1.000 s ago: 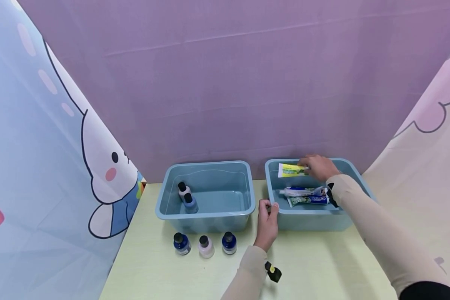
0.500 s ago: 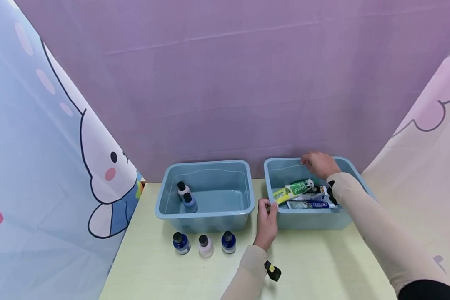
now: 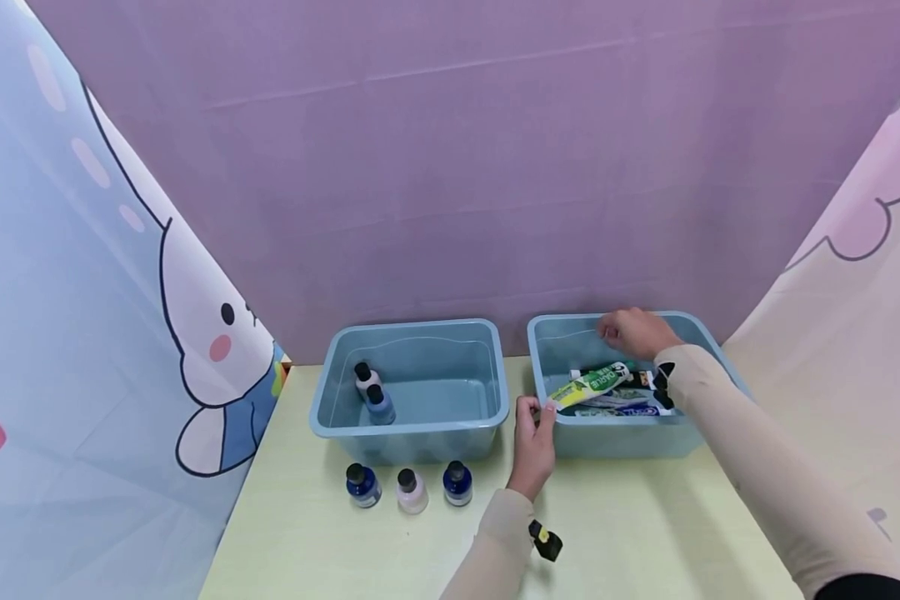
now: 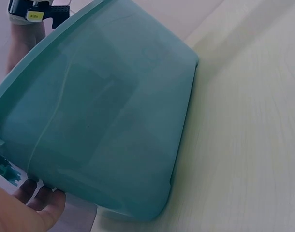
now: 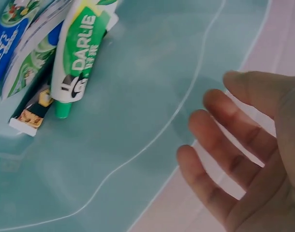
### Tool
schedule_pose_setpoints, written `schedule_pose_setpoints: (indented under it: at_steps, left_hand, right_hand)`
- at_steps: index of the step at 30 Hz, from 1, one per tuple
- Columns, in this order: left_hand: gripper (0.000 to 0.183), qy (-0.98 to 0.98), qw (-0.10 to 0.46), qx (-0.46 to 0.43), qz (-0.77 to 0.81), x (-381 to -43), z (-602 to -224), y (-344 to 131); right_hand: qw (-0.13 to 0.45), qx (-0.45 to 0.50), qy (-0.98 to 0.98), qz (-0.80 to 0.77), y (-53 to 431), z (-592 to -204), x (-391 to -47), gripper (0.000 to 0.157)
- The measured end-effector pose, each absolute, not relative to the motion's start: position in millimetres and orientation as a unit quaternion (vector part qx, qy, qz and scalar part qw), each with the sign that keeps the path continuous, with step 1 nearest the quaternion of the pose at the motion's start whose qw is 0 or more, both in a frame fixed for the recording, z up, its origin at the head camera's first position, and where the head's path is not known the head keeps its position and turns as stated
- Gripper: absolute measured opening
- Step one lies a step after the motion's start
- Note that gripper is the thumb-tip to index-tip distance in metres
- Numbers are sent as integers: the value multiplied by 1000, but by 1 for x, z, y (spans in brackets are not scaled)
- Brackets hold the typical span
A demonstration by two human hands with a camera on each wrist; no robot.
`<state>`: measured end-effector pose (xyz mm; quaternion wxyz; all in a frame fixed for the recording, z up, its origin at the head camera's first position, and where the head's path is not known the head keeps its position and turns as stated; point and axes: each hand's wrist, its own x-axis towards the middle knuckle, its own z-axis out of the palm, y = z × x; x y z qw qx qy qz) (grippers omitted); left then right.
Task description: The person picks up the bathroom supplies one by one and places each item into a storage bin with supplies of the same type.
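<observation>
My left hand (image 3: 534,454) grips the front left corner of the right blue plastic bin (image 3: 630,422), its fingers at the rim in the left wrist view (image 4: 38,203). A yellow, green and white toothpaste tube (image 3: 588,386) lies slanted in that bin, across several other toothpaste tubes (image 5: 36,58). Its green cap (image 5: 63,109) shows in the right wrist view. Over the bin's back rim is my right hand (image 3: 637,333), fingers loosely bent and apart, holding nothing. Part of the bin's right side is hidden behind the right wrist and sleeve.
Left of it stands a second blue bin (image 3: 420,447) with a pale bottle (image 3: 367,382) and a blue bottle (image 3: 380,407) inside. In front are two dark blue bottles (image 3: 363,487) and a pale pink one (image 3: 412,493). A purple cloth (image 3: 450,183) hangs behind.
The right hand has let go of the yellow and green toothpaste tube, which has dropped onto the other tubes and settled slightly rightward. The left hand has stayed at the bin's corner.
</observation>
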<state>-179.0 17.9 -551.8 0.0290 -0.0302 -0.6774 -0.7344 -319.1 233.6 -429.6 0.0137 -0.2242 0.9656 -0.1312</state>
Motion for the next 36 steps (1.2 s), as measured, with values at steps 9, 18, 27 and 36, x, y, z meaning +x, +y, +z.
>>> schedule_pose_setpoints:
  at_steps: [9,18,27,36]
  left_hand:
    - [27,-676,35,-36,-735,-181,-552,18]
    - [27,-686,16,-25,-727,-180,-557,16]
    - [27,-709,-1,7,-705,-157,-566,7]
    - [13,-728,-28,-13,-685,-127,-565,-14]
  right_hand:
    - [30,-230,962,-142,227,-417,-303,18]
    - [9,-243,957,-156,215,-411,-287,17]
    - [-38,-244,947,-203,198,-416,-257,15]
    - [-85,-235,933,-259,182,-422,-226,9]
